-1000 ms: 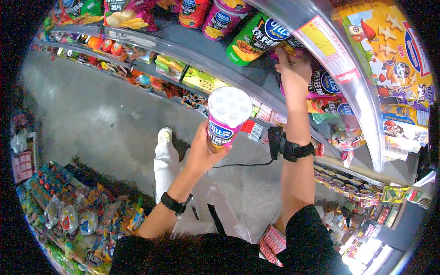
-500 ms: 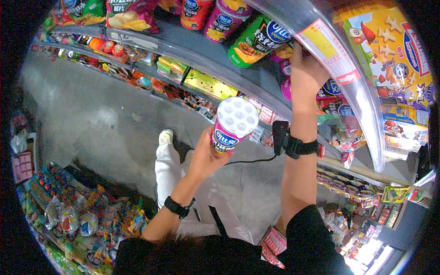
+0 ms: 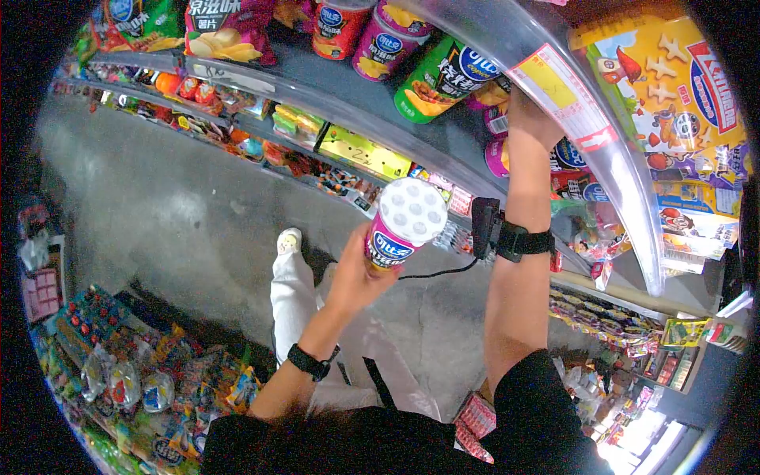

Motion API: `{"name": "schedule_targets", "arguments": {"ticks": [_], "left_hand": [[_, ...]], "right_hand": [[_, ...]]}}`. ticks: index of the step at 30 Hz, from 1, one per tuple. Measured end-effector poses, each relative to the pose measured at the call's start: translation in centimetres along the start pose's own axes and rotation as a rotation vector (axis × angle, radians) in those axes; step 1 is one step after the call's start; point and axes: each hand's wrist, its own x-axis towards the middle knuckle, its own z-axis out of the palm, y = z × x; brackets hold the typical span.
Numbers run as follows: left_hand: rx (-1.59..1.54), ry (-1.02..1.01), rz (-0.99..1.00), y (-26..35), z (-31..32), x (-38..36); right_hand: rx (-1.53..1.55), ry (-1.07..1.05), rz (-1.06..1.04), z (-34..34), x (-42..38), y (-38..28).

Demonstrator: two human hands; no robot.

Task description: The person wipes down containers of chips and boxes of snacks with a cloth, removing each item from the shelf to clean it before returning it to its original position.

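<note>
My left hand is wrapped round a magenta canister of potato chips with a white dimpled lid, held over the aisle in front of the shelf. My right hand reaches in over the shelf, behind the clear curved rail. Its fingers are hidden there, so I cannot see what they touch. Nearest to it on the left stands a green chip canister. More purple canisters show on the shelf close to the right wrist. Further left are another magenta canister and a red one.
A clear curved shelf rail with a price label crosses above my right forearm. Yellow snack packs stand to the right. Lower shelves hold a yellow-green box and sweets. Bagged goods lie at the lower left. A cable hangs from my right wrist device.
The view has shifted slightly. My left hand keeps hold of the magenta canister, and my right hand stays inside the shelf in nearly the same spot.
</note>
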Motion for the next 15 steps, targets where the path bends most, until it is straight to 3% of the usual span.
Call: {"name": "schedule_targets", "arguments": {"ticks": [5,11,14,15], "left_hand": [[0.033,-0.001,0.013,-0.9,0.0,0.0],[0.013,0.01,0.015,-1.0,-0.2,0.1],[0.023,0.017,0.032,-0.9,-0.3,0.3],[0.048,0.023,0.054,-0.8,-0.3,0.3]], "right_hand": [[-0.156,-0.079,-0.008,4.6,-0.7,4.1],[-0.134,-0.09,0.006,4.9,-1.3,4.7],[-0.127,-0.086,0.012,4.7,-1.2,4.5],[-0.089,0.012,-0.004,4.6,-1.2,4.3]]}}
